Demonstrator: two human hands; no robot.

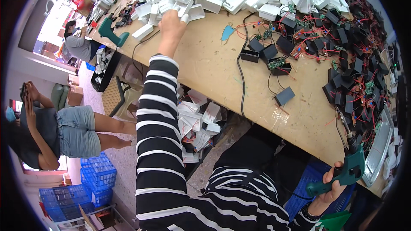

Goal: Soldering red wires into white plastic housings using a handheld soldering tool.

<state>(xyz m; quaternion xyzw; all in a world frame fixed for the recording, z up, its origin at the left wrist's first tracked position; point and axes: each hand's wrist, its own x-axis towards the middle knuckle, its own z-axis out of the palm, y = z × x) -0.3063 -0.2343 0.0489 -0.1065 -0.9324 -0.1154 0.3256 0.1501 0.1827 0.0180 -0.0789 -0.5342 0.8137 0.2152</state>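
My left arm stretches forward across the bench, and my left hand (171, 26) is at the near edge of a heap of white plastic cases (209, 3). Its thumb and forefinger, both white at the tips, are among the cases. Whether they grip one is hidden. Low at the right, my right hand (332, 188) is closed around the grip of a green soldering gun (352, 169). The gun's metal nozzle points up toward the bench, beside a pile of black boxes with red wires and green circuit boards (342, 66).
The wooden bench (209, 68) carries a black cable (240, 72), a blue scrap (227, 32) and another green gun-shaped tool (112, 33). A clear plastic tray (380, 147) stands at the right. White cases (190, 119) fill a box below. Two people, a chair (114, 97) and blue crates (99, 173) are left.
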